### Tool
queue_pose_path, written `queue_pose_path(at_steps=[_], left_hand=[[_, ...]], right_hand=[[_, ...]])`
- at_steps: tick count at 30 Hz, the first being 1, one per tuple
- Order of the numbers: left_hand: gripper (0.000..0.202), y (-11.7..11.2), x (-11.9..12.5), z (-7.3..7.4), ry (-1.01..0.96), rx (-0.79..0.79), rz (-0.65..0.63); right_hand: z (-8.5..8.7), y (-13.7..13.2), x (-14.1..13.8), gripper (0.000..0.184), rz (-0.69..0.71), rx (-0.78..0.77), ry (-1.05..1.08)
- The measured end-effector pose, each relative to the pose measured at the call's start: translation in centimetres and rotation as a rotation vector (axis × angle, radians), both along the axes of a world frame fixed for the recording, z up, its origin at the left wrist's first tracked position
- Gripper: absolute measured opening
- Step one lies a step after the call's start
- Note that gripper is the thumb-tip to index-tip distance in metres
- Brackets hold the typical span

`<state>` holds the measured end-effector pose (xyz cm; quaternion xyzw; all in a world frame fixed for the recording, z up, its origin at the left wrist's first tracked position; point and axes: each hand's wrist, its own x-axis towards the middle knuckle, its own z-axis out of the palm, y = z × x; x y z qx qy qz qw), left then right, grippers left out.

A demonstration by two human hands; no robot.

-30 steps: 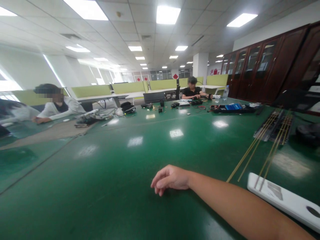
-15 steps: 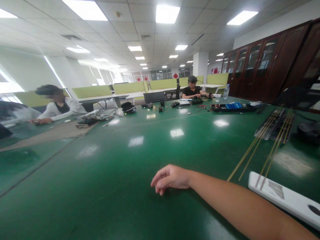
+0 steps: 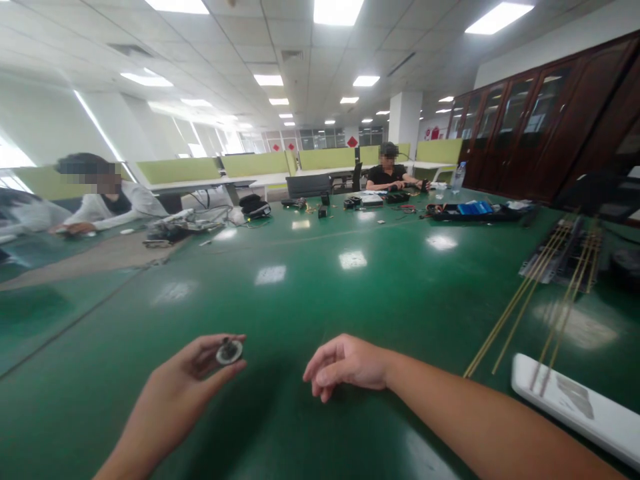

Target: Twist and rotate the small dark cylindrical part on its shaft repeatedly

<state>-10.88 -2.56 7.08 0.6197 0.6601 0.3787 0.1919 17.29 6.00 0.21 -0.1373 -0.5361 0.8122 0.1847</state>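
My left hand (image 3: 187, 380) is raised over the green tabletop (image 3: 280, 310) at the lower left. It grips a small round piece (image 3: 229, 351) with a pale rim and a dark middle between thumb and fingertips; its exact kind is too blurred to tell. My right hand (image 3: 350, 363) rests on the table to the right of it, thumb and fingers loosely curled and a little apart. Nothing shows in the right hand, though its palm faces away from view.
On the right lie a white long board (image 3: 575, 400), thin yellowish rods (image 3: 520, 297) and dark racks. Farther back are a tray with blue packs (image 3: 473, 210), a water bottle (image 3: 458, 179) and cables (image 3: 190, 223). Two people sit at the table, one left (image 3: 115, 200), one far (image 3: 393, 177).
My left hand has come into view from the lower left with the small round piece in it. My right hand stays nearly still while the view tilts slightly down.
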Motion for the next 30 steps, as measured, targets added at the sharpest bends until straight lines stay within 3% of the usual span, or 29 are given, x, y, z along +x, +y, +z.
queue_pose_path(at_steps=[4, 9, 12, 14, 17, 25, 30], left_hand=[[0.059, 2.9, 3.3, -0.5, -0.072, -0.077, -0.108], [0.047, 2.6, 4.8, -2.8, -0.033, -0.115, -0.237], [0.04, 2.7, 5.1, -4.0, 0.031, -0.11, -0.276], [0.038, 2.9, 5.0, -4.3, 0.073, -0.102, -0.3], [0.034, 3.4, 4.8, -4.3, 0.101, -0.092, -0.346], [0.038, 3.5, 4.6, -5.3, -0.114, -0.101, -0.356], [0.025, 3.3, 4.6, -5.2, -0.051, -0.093, -0.356]], right_hand=[[0.1, -0.3, 0.1, 0.045, -0.15, 0.145, -0.054], [-0.4, -0.6, -0.3, 0.033, -0.508, 0.419, -0.188], [-0.5, -0.4, -1.1, 0.052, -0.649, 0.497, -0.265], [-0.4, -0.3, -1.6, 0.066, -0.668, 0.543, -0.298], [-0.3, -0.2, -1.9, 0.072, -0.613, 0.596, -0.321], [-0.3, 0.2, -3.0, 0.053, -0.577, 0.642, -0.383], [-0.4, -0.1, -2.9, 0.041, -0.544, 0.726, -0.412]])
